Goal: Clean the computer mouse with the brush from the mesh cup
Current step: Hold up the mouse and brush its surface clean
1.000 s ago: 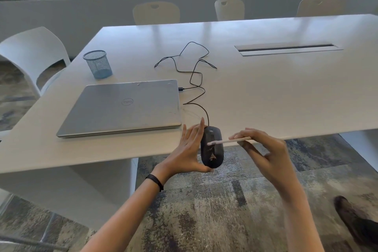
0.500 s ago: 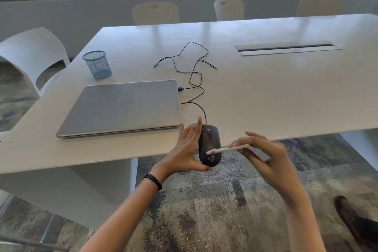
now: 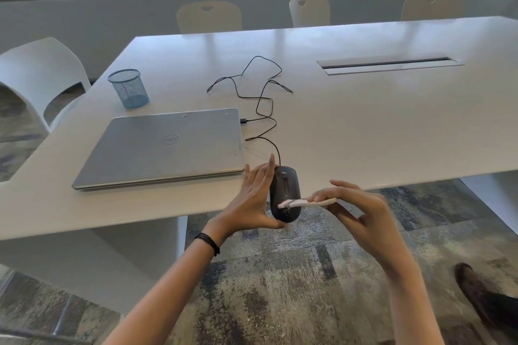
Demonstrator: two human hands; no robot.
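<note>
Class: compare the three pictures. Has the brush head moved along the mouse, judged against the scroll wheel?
Yes. The brush head has slid down the mouse, away from the scroll wheel and toward the rear end nearest the person.

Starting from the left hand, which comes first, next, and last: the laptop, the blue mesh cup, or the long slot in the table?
From the left hand:
1. Laptop, just beyond it, slightly left.
2. Blue mesh cup, behind the laptop, far left.
3. Table slot, far across on the right.
</note>
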